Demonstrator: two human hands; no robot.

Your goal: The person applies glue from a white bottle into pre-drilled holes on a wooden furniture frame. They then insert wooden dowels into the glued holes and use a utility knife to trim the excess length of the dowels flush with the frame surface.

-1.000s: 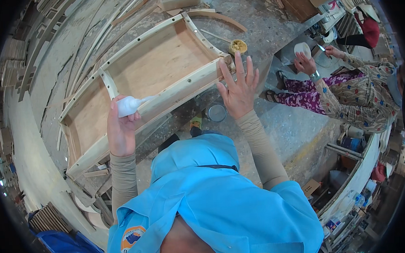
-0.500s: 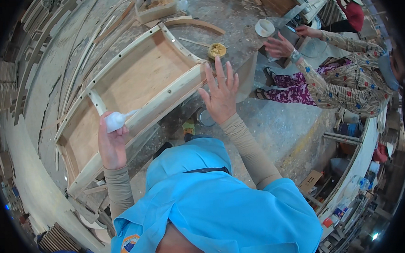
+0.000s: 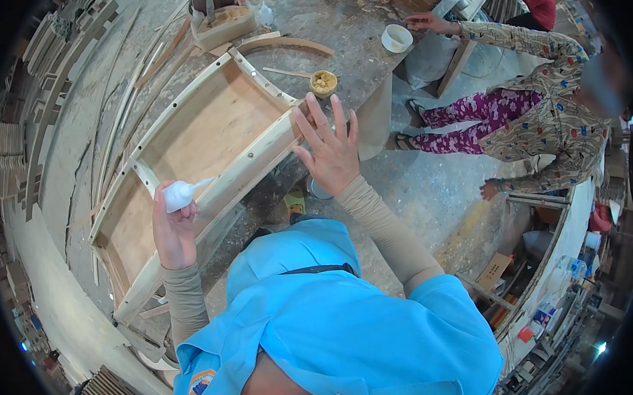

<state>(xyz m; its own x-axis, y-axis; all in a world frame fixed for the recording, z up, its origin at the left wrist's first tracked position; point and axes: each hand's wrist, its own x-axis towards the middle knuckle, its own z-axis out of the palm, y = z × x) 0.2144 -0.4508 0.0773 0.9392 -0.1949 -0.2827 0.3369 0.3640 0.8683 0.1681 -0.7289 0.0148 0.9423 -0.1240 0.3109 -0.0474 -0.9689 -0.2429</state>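
A white squeeze bottle with a thin nozzle (image 3: 179,196) is gripped in my left hand (image 3: 175,235), its tip pointing right over the near rail. Under it lies a curved wooden frame (image 3: 239,163) with a flat panel inside, a crossbar and dark round spots along its rails. My right hand (image 3: 330,151) is spread open, palm down, over the frame's right end; whether it touches the wood I cannot tell. Just beyond its fingertips stands a small yellow cup of yellowish paste (image 3: 323,83), with a thin stick (image 3: 285,72) beside it.
Across the table, a translucent tub (image 3: 224,26) holds tools and paste. Curved wood strips (image 3: 289,45) lie behind the frame. At the right a co-worker in a patterned top (image 3: 549,117) reaches one hand toward a white cup (image 3: 396,38). A shelf with boxes (image 3: 493,271) stands lower right.
The co-worker has lowered one hand from near the white cup toward the shelf. The view has shifted slightly; my hands keep nearly the same pose, the bottle still in my left.
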